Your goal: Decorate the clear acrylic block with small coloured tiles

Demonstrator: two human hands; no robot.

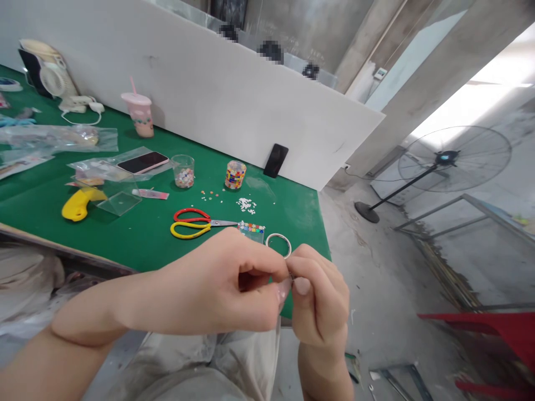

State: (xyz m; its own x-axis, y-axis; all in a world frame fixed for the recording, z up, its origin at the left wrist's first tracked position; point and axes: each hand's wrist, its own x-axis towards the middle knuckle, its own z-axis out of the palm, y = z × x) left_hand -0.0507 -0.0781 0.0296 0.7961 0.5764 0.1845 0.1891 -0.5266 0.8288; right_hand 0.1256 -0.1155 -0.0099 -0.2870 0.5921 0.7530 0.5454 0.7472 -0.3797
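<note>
At the green table's (pixel 137 245) edge, left hand (pixel 217 284) and right hand (pixel 320 303) pinch a metal key ring (pixel 278 239), perhaps threading something tiny; steadiness needed.

At near table (pixel 137 239) edge: left hand (pixel 225 289) on left, right hand (pixel 320 301) on right, fingertips meeting, ring (pixel 278 244) pinched between both. Just beyond, on table: scissors (pixel 196 223). Left of scissors: cutter (pixel 81 203). Farther back: glass cup (pixel 183 171), bead jar (pixel 235 175) to its right. Between jar and scissors: loose beads (pixel 246 205). Against board (pixel 217 94) behind: leaning phone (pixel 276 160). Off table, far right, on floor: floor fan (pixel 453 159).
</note>
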